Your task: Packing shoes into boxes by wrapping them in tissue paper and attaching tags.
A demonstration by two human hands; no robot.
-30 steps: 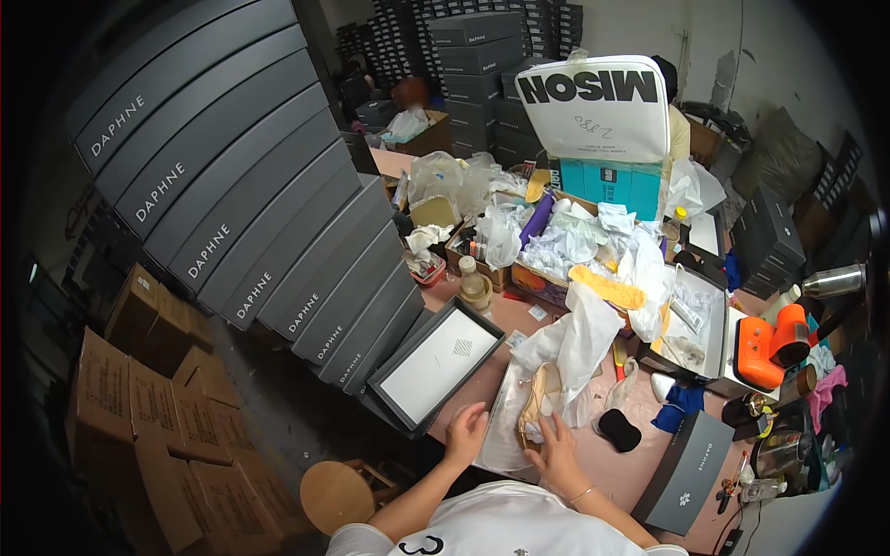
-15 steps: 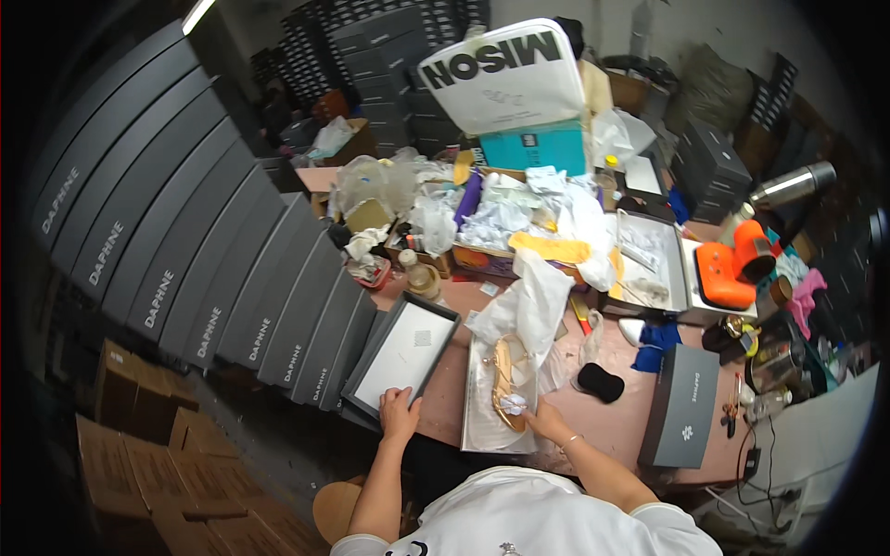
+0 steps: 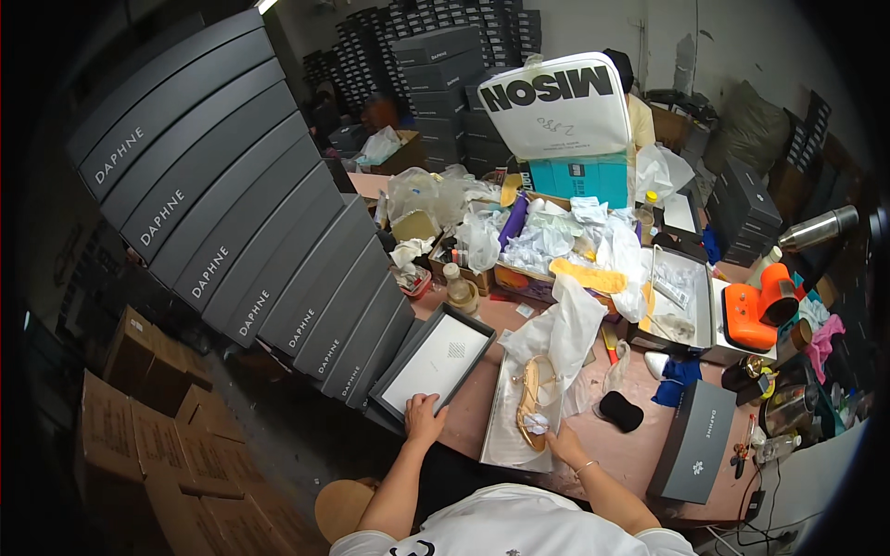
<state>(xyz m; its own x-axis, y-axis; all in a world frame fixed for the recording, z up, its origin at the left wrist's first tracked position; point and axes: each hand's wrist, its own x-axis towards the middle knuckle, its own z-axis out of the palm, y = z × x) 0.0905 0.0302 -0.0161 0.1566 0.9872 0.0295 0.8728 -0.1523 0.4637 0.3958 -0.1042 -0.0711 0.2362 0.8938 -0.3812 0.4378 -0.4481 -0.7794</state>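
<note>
My left hand grips the near edge of an open, shallow dark grey box with a white, printed inside. The box lies slanted at the table's left side. To its right stands a white-lined shoe box with white tissue paper spread in it and rising past its far end. On the tissue lies a tan strappy sandal, with a small white wad near its close end. My right hand is at the sandal's near end, its fingertips touching there and partly hidden.
A tall leaning stack of grey shoe boxes borders the left. A closed grey shoe box and a black oval pad lie right. Behind are a crumpled-paper-filled carton, a bottle and an orange device. Brown cartons stand lower left.
The whole view has shifted, so the table and boxes appear farther right and slightly lower. Both hands keep nearly the same places at the grey box and the sandal.
</note>
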